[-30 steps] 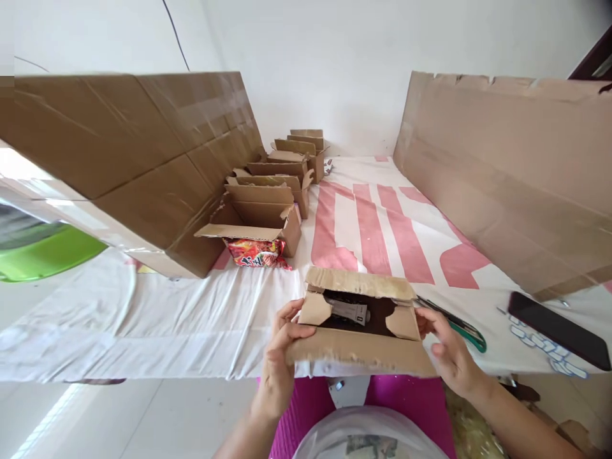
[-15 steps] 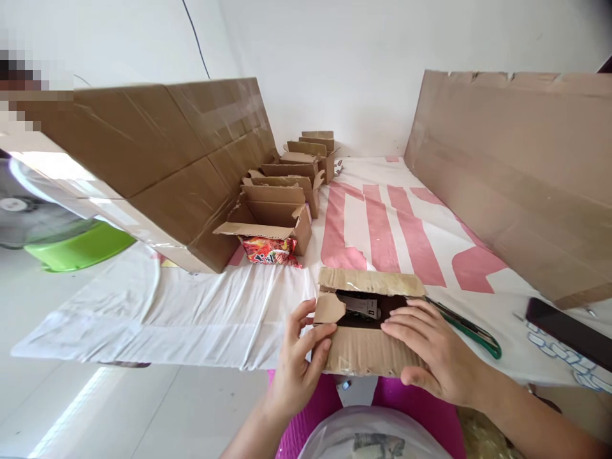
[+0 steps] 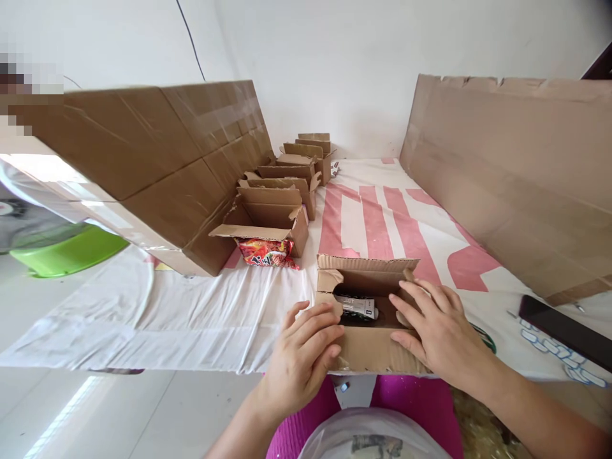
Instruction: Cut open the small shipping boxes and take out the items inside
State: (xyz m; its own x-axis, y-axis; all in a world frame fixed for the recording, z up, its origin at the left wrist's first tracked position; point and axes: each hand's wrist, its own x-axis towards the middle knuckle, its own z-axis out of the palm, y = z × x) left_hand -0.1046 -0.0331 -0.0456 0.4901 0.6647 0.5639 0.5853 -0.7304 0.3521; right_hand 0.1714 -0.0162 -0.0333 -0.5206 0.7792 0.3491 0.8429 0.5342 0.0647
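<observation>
A small open cardboard box stands at the table's front edge, its flaps raised or folded out. Inside, at the left, lies a silvery tube-like item with a pale end and dark print. My left hand is closed over the box's left end, fingers on the side flap and thumb by the front. On the opposite end, my right hand grips the right flap, fingertips reaching over the opening and thumb at the front flap. Behind that hand, a green-handled tool is mostly hidden.
Several open cardboard boxes line the left side, with a red printed packet before the nearest. Large cardboard panels stand left and right. A dark phone lies at right. On the floor is a green basin.
The box's flaps have spread wider, and more of its inside shows. My left hand has moved onto the left flap; my right hand has shifted right and now covers most of the green-handled tool.
</observation>
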